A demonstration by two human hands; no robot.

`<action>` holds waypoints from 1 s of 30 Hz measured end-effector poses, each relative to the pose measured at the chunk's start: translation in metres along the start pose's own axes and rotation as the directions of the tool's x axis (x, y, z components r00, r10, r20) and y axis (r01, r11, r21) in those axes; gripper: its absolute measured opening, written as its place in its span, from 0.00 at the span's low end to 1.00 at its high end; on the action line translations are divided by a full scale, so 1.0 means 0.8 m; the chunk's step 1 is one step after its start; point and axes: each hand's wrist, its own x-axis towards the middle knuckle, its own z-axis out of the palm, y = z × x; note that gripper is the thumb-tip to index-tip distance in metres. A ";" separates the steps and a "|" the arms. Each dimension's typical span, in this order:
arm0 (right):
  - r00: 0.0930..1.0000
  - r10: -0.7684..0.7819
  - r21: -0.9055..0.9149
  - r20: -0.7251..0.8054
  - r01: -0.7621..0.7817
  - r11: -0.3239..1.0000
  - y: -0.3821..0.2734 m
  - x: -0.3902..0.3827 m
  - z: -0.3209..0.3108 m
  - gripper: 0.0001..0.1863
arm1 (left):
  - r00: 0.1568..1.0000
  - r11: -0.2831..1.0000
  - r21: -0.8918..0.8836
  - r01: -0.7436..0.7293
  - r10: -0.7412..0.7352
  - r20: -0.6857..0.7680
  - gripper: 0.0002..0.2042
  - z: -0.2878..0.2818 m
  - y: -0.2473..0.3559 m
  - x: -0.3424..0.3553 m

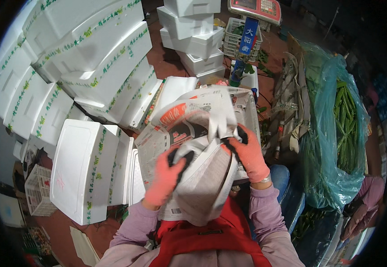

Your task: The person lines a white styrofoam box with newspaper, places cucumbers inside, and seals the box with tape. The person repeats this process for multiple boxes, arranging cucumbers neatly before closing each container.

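Observation:
Both my hands wear salmon gloves with black fingertips. My left hand (166,175) grips the left side of a loosely folded newspaper sheet (202,187), its fingers curled on it. My right hand (247,153) pinches the same paper at its upper right, where it is creased and gathered. More printed newspaper (153,140), partly orange and black, lies under and behind my hands, on or in a white box (255,130) mostly covered by paper. What is inside or under the paper is hidden.
White foam boxes (91,58) are stacked left and behind, with a lidded one (75,164) nearer and a crate (42,191). A scale (253,10) stands at the back. A blue plastic bag of long green vegetables (345,124) lies right, beside another person's pink sleeve (367,191).

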 end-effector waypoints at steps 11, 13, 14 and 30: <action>0.995 -0.094 -0.072 -0.031 0.092 0.993 0.061 0.063 -0.136 0.28 | 0.883 0.184 0.915 0.358 0.253 -0.396 0.37 -0.334 -0.093 -0.013; 0.998 -0.057 -0.021 0.002 0.057 0.998 0.063 0.068 -0.137 0.29 | 0.711 0.281 0.833 0.477 0.434 -0.554 0.36 -0.336 -0.052 -0.039; 0.999 -0.044 0.010 0.031 0.044 0.999 0.064 0.070 -0.135 0.30 | 0.694 0.346 0.880 0.326 0.544 -0.471 0.35 -0.318 -0.032 -0.039; 0.987 -0.103 -0.112 0.121 0.117 0.987 -0.055 0.054 -0.036 0.36 | 0.632 0.093 0.645 -0.759 0.348 0.693 0.36 0.062 -0.120 0.050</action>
